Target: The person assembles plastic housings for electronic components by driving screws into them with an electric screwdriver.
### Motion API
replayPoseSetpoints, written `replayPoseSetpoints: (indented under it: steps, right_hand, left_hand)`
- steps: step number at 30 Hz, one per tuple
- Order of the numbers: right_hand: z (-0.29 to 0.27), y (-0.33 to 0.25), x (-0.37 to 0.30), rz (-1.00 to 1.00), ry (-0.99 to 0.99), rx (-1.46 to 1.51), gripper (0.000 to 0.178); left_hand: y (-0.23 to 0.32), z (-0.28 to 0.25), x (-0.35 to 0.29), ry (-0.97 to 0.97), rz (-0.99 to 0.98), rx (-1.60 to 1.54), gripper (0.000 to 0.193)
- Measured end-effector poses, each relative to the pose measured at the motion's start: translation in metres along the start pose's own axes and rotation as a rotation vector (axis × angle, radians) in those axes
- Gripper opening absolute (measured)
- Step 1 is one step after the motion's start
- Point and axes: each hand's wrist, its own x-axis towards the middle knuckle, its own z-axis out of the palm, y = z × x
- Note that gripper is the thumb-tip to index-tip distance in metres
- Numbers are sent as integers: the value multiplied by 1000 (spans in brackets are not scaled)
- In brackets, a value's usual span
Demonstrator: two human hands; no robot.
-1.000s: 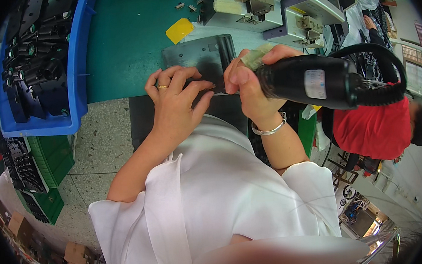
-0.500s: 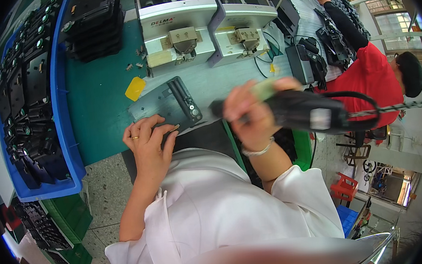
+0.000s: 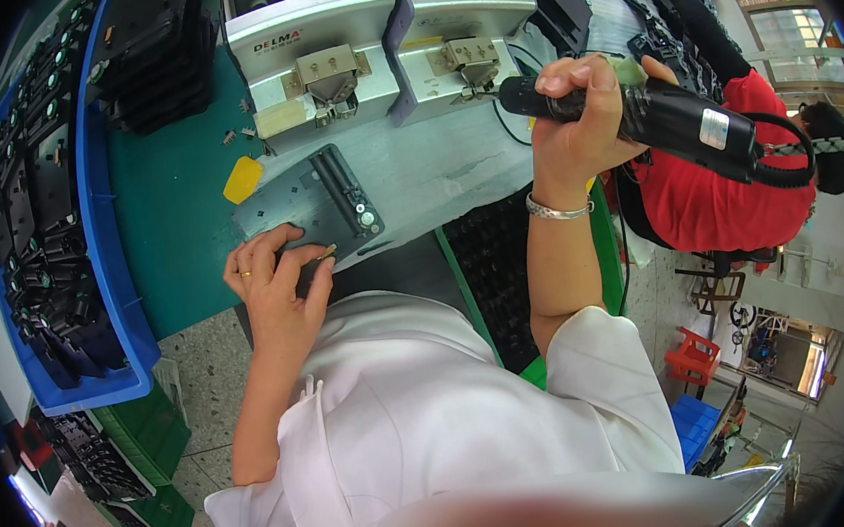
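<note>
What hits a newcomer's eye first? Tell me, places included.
Likely the black corded tool gripped in the right hand, raised at the right. Then the long blue bin of black parts along the left side. Between them, the left hand holds a small brassy piece by a dark flat panel.

Bold capital lettering (image 3: pixel 279 38) noted on the upper front panel of the left silver machine (image 3: pixel 346 27); a smaller row of characters (image 3: pixel 279 45) is printed directly beneath, too fine to be made out. A faint small mark (image 3: pixel 434 21) is seen on the front of the right silver machine (image 3: pixel 481 19), not legible. A pale rectangular label (image 3: pixel 713 129) is carried on the black handheld tool (image 3: pixel 672 119); its print cannot be resolved.
</note>
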Motion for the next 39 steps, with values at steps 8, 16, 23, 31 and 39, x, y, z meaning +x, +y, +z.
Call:
replayPoseSetpoints:
  steps: [8, 16, 23, 31, 39]
  right_hand:
    - [1, -21, -9, -91, -32, 97, 50]
    - [23, -46, -39, 308, -152, 425, 45]
    - [38, -46, -57, 342, -197, 401, 47]
    - [62, -54, -72, 459, -428, 265, 45]
    - [65, -37, -97, 411, -463, 195, 45]
  left_hand:
    - [11, -7, 21, 123, 87, -50, 27]
    - [36, 1, 57, 235, 248, -119, 37]
    - [27, 0, 46, 268, 243, -125, 22]
    - [18, -6, 24, 181, 185, -144, 18]
    - [-13, -18, -12, 55, -7, -4, 44]
